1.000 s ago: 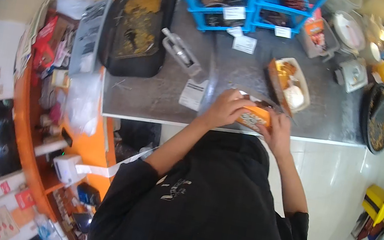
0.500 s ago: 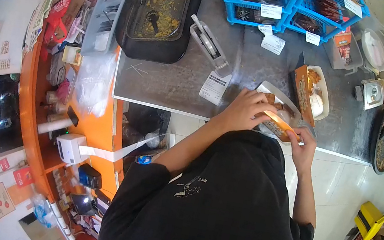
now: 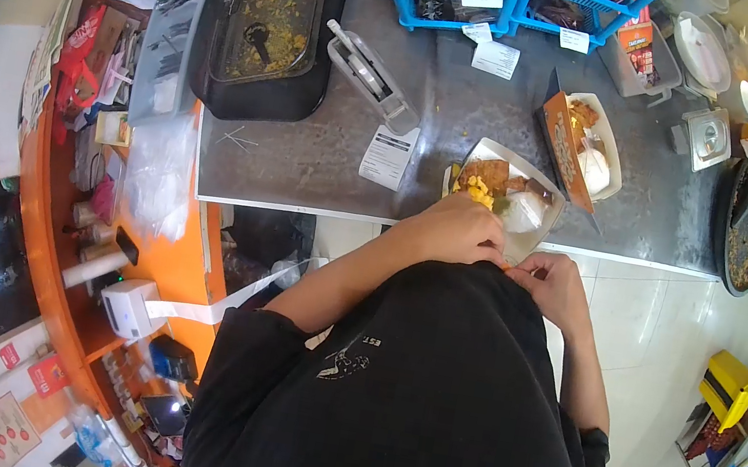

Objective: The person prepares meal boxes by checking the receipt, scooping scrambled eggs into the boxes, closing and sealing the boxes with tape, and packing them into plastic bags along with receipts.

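An open paper food box (image 3: 548,225) sits at the counter's front edge. Inside it are browned fried pieces (image 3: 486,171), a yellow heap (image 3: 474,189) and a white rice mound (image 3: 525,212). My left hand (image 3: 463,234) lies against the box's near left side, fingers curled at its front edge. At the near right corner, my right hand (image 3: 555,287) pinches with thumb and finger. Between both hands shows only a sliver of the box's orange lid; my shirt hides the rest. A second open box (image 3: 612,160) stands behind to the right, its printed orange lid (image 3: 564,142) upright.
A paper receipt (image 3: 388,156) and a grey dispenser-like device (image 3: 372,77) lie left of the box. Beyond them is a black tray (image 3: 321,47) under a clear cover. Blue baskets (image 3: 513,24) stand at the back; a round black pan (image 3: 745,236) is at right.
The orange lid, earlier tilted up over the box between my hands, is lowered toward me, exposing the food. My hands moved down and slightly left in view; the camera view shifted too.
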The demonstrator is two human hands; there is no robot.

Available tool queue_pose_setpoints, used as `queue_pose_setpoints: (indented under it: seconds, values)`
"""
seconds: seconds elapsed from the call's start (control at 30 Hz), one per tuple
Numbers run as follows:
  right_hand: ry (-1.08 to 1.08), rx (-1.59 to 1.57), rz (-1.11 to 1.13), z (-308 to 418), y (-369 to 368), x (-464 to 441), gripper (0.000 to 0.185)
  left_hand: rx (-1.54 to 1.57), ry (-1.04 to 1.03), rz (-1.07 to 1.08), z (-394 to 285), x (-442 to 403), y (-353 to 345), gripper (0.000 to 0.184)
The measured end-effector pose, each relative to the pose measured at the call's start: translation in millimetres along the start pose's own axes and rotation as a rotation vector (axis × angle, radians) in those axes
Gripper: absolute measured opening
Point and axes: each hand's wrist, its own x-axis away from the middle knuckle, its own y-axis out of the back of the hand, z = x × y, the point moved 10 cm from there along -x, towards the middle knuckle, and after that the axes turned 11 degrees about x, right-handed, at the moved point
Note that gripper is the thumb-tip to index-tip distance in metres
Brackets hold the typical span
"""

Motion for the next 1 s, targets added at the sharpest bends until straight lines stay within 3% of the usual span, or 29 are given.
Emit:
queue_pose_setpoints:
  seconds: [0.2, 0.3, 0.43, 0.53, 0.6, 0.73, 0.8, 0.83, 0.9, 0.93, 1.0]
  values:
    - [0.041, -0.269, 0.229, -15, -24, -18, 0.011, 0.120, 0.028, -0.022, 1, -2, 7, 0.014]
    - [0.176, -0.386, 0.098, -4, -19, -16, 0.009, 0.101, -0.166, -0.043, -10, 3, 18, 0.012]
    - [0.454, -0.126, -0.280, 10, 7, 1, 0.012, -0.014, -0.375, -0.175, -17, 27, 34, 0.013]
    - [0.622, 0.124, -0.509, 23, 15, 18, 0.016, -0.040, -0.348, -0.354, -1, 31, 36, 0.016]
    - [0.689, 0.192, -0.581, 29, 18, 27, 0.018, -0.080, -0.321, -0.343, 6, 28, 33, 0.016]
    - [0.673, 0.276, -0.655, 3, 8, 13, 0.025, -0.270, -0.353, -0.460, -9, 25, 45, 0.020]
    - [0.630, 0.301, -0.766, -2, 16, 13, 0.032, -0.262, -0.299, -0.631, -3, 30, 55, 0.032]
    - [0.505, 0.270, -0.873, -9, 26, 16, 0.036, -0.257, -0.271, -0.715, 2, 34, 58, 0.039]
    - [0.240, 0.203, -1.071, -24, 39, 31, 0.043, -0.010, -0.145, -0.927, 29, 46, 64, 0.056]
    - [0.176, 0.139, -1.038, -35, 36, 29, 0.044, 0.118, -0.076, -1.030, 48, 53, 62, 0.065]
    - [0.047, 0.016, -0.963, -63, 21, 21, 0.046, 0.376, 0.067, -0.946, 98, 40, 36, 0.072]
